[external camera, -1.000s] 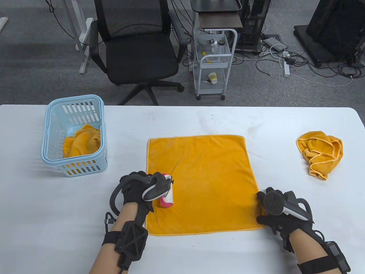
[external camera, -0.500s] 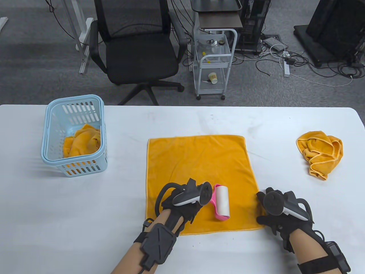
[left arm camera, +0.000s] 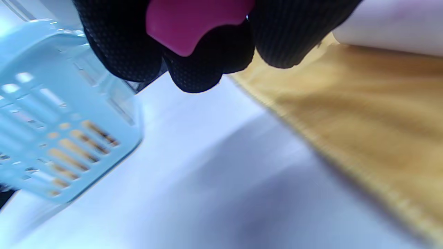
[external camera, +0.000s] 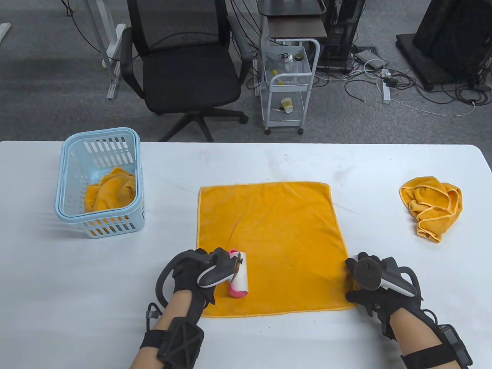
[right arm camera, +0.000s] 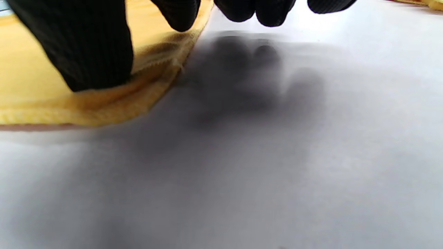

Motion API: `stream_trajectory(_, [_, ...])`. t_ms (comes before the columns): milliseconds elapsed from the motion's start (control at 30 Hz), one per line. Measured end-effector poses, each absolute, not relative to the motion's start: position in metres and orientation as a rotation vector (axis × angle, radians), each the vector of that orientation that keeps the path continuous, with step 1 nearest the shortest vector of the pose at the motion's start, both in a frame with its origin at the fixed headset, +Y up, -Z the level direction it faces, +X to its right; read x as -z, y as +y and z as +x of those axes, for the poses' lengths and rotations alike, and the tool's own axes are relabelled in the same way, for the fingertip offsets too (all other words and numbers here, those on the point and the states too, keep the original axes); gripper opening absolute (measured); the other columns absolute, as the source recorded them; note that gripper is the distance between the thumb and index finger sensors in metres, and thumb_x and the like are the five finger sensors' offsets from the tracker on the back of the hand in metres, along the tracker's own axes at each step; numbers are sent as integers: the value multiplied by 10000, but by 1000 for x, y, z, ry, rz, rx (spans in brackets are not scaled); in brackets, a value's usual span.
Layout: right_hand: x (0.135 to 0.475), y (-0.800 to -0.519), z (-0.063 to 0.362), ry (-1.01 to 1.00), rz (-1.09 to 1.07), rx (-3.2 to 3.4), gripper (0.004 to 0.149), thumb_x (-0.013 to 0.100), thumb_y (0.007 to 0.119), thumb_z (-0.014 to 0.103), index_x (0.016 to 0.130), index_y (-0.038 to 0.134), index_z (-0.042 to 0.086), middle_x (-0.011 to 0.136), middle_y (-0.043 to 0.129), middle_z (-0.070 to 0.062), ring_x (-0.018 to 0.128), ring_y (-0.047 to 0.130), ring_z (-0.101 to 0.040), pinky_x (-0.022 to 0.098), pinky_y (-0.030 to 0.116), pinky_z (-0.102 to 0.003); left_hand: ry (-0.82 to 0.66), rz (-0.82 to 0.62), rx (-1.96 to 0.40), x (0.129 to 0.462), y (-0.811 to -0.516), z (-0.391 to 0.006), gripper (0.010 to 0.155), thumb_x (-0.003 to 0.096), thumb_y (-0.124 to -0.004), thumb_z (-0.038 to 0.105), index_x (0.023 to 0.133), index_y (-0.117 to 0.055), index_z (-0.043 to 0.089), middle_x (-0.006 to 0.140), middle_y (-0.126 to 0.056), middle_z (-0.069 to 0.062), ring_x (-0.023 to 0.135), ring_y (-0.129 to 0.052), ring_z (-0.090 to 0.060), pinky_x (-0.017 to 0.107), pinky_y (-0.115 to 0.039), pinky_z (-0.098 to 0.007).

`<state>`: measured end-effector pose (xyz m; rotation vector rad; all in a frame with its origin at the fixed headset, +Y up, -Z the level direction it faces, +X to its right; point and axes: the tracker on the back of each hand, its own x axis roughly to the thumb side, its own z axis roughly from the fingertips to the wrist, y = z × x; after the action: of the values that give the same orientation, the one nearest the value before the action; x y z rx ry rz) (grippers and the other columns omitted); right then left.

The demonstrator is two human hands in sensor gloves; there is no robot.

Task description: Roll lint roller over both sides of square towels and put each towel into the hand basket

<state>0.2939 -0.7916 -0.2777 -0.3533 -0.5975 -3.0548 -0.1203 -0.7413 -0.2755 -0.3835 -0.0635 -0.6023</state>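
A flat orange towel (external camera: 269, 238) lies spread in the middle of the white table (external camera: 269, 338). My left hand (external camera: 192, 271) grips the pink handle (left arm camera: 193, 24) of a lint roller (external camera: 240, 278), whose white roll rests on the towel's near left part. My right hand (external camera: 365, 280) presses the towel's near right corner (right arm camera: 104, 100) with its thumb and a fingertip; the other fingers hover over bare table. A light blue hand basket (external camera: 98, 184) at the left holds one crumpled orange towel (external camera: 111, 188). Another crumpled orange towel (external camera: 432, 205) lies at the right.
Beyond the table's far edge stand a black office chair (external camera: 184, 65) and a small white cart (external camera: 288, 84). Cables run over the floor at the back right. The basket's slotted side (left arm camera: 52, 131) shows close to the left hand.
The left hand rolled the lint roller from the towel's left edge toward the right, then back to the near left part. The right hand stayed pressed on the corner.
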Motion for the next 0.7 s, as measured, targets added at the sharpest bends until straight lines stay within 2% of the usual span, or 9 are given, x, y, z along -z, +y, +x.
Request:
stream_trajectory(100, [278,-792,294,-604,-352,3055,893,468,858,540,1143,397,180,1151,328,-245,1036,393,-539,676,464,-725,-28,-389,604,271,-737,-135,463,526,-783,391,931,-558,380,977,-758,37,820,-920,-264,627,-803,-531])
stream_trajectory(233, [278,-792,293,-601,-355,3057,897,468,859,539,1144,392,180,1152,324,-245,1038,388,-539,677,462,-726,-65,-418,334,270,-729,-128,496,528,-785,398,953,-530,359,953,-745,38,779,-903,-246,626,-801,-509])
stream_trajectory(367, [276,-790,291,-537,-375,3065,903,453,880,535,1139,406,189,1155,333,-231,1043,395,-529,682,461,-724,-202,-383,102,274,-728,-75,551,513,-794,417,970,-495,343,943,-738,36,757,-906,-231,610,-819,-488])
stream_trajectory(533, [275,-791,291,-543,-373,3064,898,454,871,540,1137,406,189,1153,334,-232,1041,401,-527,682,465,-722,-377,-408,37,272,-748,-1,585,507,-784,438,981,-460,327,950,-715,29,757,-901,-224,612,-828,-476])
stream_trajectory(600, [275,-791,292,-550,-369,3066,897,455,868,540,1137,405,188,1152,335,-233,1041,400,-528,680,466,-722,-408,-430,46,271,-758,12,593,508,-780,440,986,-450,323,953,-711,26,760,-898,-228,615,-825,-478])
stream_trajectory(700, [275,-791,292,-552,-366,3068,897,454,867,543,1137,406,188,1152,335,-234,1039,401,-529,680,466,-722,-413,-457,98,271,-767,10,600,506,-779,437,989,-443,320,957,-707,21,767,-894,-237,619,-820,-485])
